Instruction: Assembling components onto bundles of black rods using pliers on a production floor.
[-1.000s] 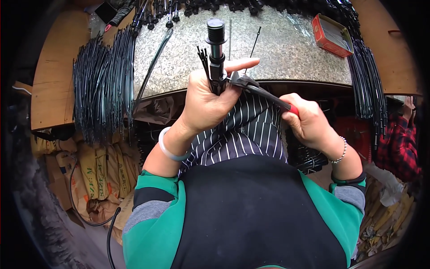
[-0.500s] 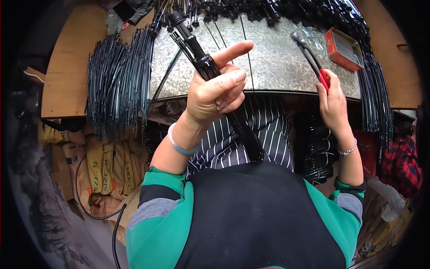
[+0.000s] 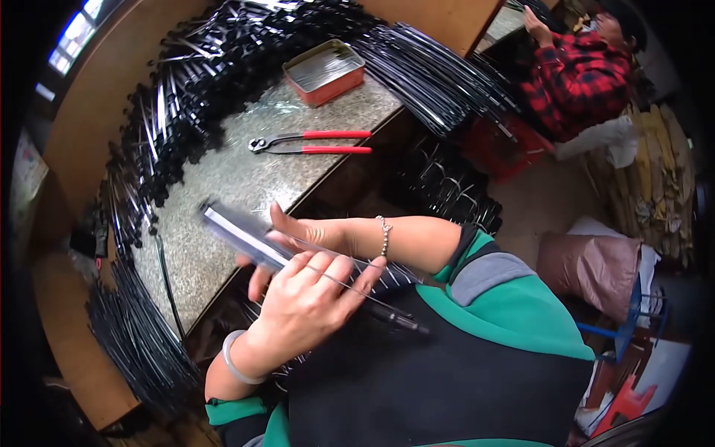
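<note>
the left hand [image 3: 309,302] sits low in the middle of the view, its forearm rising from the lower left with a pale bangle [image 3: 232,359] round the wrist. the back of the hand faces the camera and the fingers curl over a long black bundle of rods [image 3: 298,264], closed on it about midway along. the bundle slants from upper left, where its blurred pale end lies over the edge of the stone worktop [image 3: 223,179], down to the lower right, where its dark tip ends against the black apron [image 3: 447,372].

the right hand [image 3: 298,232] lies just behind and above the left, its forearm running in level from the right with a beaded bracelet [image 3: 384,232] at the wrist. the thumb stands up and the palm rests against the far side of the same bundle, but the left hand hides most of its fingers, so i cannot tell how tightly it grips.

red-handled pincers [image 3: 313,141] lie flat on the worktop, well apart from both hands. beyond them stands a shallow red tin [image 3: 325,71]. heaps of black rods [image 3: 194,82] ring the worktop. a person in a red checked shirt [image 3: 577,78] sits at upper right.
</note>
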Motion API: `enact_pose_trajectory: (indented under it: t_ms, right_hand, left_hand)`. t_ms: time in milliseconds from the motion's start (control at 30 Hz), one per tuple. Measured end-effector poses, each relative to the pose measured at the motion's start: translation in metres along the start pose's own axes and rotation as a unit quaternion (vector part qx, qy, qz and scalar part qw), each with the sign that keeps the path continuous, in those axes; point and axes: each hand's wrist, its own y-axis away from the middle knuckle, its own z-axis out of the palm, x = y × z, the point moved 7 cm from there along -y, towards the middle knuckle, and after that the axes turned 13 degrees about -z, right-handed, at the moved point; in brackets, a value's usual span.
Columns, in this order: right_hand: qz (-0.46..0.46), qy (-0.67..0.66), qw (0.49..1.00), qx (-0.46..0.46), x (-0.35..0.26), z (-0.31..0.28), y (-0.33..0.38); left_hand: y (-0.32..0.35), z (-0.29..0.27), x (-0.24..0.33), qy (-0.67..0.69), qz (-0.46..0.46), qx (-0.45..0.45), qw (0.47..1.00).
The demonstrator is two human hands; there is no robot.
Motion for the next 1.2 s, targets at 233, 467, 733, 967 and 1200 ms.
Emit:
enact_pose_trajectory:
  t_ms: [233,467,733,967,1200]
  right_hand:
    - [-0.162,0.317,0.896,0.266,-0.145,-0.041,0.069]
    - [0.014,0.947,0.182,0.262,-0.200,-0.040,0.068]
    - [0.071,0.971,-0.045,0.224,-0.108,0.015,0.018]
    - [-0.074,0.967,0.205,0.128,0.035,0.112,-0.064]
    - [-0.117,0.958,0.241,0.103,0.081,0.121,-0.121]
  left_hand:
    - [0.054,-0.013,-0.052,0.239,-0.106,0.082,0.962]
    - [0.329,-0.051,-0.240,-0.233,-0.555,0.087,0.793]
    - [0.489,-0.074,-0.264,-0.112,-0.695,0.078,0.706]
    - [0.559,-0.126,-0.270,-0.159,-0.772,0.039,0.614]
    - [0.618,-0.151,-0.320,-0.082,-0.864,-0.029,0.496]
